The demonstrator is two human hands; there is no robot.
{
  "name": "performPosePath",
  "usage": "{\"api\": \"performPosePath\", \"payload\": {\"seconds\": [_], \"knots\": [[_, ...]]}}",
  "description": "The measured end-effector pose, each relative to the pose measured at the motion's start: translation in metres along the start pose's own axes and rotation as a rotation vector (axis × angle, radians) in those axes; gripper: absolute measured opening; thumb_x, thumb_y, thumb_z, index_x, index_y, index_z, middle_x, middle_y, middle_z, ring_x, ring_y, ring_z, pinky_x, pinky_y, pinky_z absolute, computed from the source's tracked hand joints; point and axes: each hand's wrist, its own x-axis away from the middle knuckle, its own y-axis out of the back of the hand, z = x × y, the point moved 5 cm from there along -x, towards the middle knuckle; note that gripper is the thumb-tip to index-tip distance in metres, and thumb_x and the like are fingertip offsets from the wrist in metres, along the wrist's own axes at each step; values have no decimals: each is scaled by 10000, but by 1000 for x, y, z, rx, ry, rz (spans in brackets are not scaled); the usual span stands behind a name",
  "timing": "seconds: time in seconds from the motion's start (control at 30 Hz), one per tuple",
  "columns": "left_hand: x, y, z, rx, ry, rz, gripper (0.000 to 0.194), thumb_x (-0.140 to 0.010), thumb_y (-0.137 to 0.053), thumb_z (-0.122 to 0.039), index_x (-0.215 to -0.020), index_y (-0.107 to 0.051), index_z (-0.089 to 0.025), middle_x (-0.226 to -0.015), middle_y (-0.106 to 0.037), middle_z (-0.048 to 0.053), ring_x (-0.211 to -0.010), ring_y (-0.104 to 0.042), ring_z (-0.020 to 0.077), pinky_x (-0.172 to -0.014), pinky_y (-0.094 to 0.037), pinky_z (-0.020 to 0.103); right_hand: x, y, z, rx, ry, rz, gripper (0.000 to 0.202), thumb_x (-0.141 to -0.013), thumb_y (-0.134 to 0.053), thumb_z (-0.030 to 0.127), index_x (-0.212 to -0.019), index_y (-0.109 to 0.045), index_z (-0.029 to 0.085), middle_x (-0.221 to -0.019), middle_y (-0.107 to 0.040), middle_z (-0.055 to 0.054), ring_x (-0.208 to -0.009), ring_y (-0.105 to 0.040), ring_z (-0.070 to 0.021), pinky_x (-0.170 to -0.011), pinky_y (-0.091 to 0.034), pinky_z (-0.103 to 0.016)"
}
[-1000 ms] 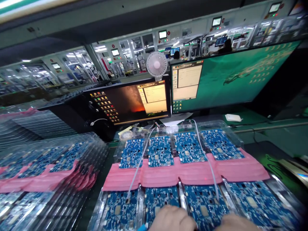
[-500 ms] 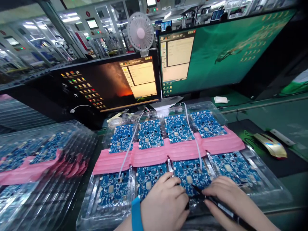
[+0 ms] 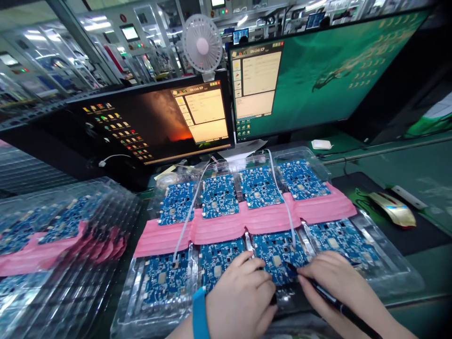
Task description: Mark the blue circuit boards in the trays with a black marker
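Note:
In my right hand (image 3: 332,278) is a slim black pen (image 3: 330,299), pinched between thumb and fingers. Its dark tip is over the lower right part of a blue circuit board (image 3: 264,245) in the front row. My left hand (image 3: 243,292), with a blue wristband (image 3: 200,313), rests curled at the left of that board and partly covers the neighbouring board (image 3: 217,256). A small dark object shows between its fingers, mostly hidden. The boards lie in a clear plastic tray (image 3: 129,296), with a pink strip (image 3: 219,226) running between its two rows.
White cables (image 3: 187,214) reach from behind onto two front boards. Stacked trays of boards (image 3: 70,226) stand at the left. Two monitors (image 3: 151,122) and a small fan (image 3: 202,47) stand behind. A gold mouse (image 3: 391,209) lies on a black pad at the right.
The pen tip has shifted slightly up and to the right over the board. My left hand stays in nearly the same place. The view has moved a little.

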Motion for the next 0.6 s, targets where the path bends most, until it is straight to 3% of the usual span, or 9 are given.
{"api": "performPosePath", "payload": {"seconds": [0.1,0.2,0.3,0.4,0.5,0.6], "knots": [[2,7,-1,14,-21,-59,237,-771,-565,-324,-974,-553,-203,-953,-599,4,-1004,-470,183,-963,-296,374,3,12,2,-115,3,-84,120,-833,-451,122,-821,-554,183,-676,-543,-3,-644,-534,-159,-647,-419,-302],[6,14,0,30,56,-133,277,-808,-498,-287,-1070,-515,-202,-848,-590,28,-836,-513,196,-812,-410,404,11,18,0,-416,-126,-205,111,-860,-451,177,-853,-556,211,-797,-562,-14,-720,-552,-160,-623,-456,-241],[11,22,2,72,168,-272,242,-806,-445,-224,-1026,-515,-150,-800,-578,61,-753,-510,210,-720,-440,421,22,6,-10,-756,-368,-262,193,-908,-412,285,-818,-574,230,-825,-560,-19,-748,-562,-173,-545,-481,-199],[15,25,1,127,225,-347,169,-780,-448,-183,-922,-525,-134,-822,-582,78,-776,-512,223,-715,-436,420,28,-11,-14,-1013,-511,-280,235,-909,-418,351,-795,-585,232,-805,-543,-24,-710,-546,-174,-542,-487,-213],[15,26,-2,131,215,-381,138,-776,-452,-183,-880,-533,-142,-793,-580,67,-747,-510,209,-695,-432,387,27,-19,-12,-1072,-531,-263,239,-894,-447,382,-787,-587,221,-796,-536,-22,-626,-508,-144,-563,-466,-212],[12,25,-4,67,120,-444,179,-827,-411,-263,-834,-547,-148,-710,-572,48,-673,-505,181,-638,-421,332,24,-22,-6,-1027,-549,-214,272,-861,-494,430,-746,-591,204,-753,-535,-22,-577,-487,-130,-542,-441,-196]]}}
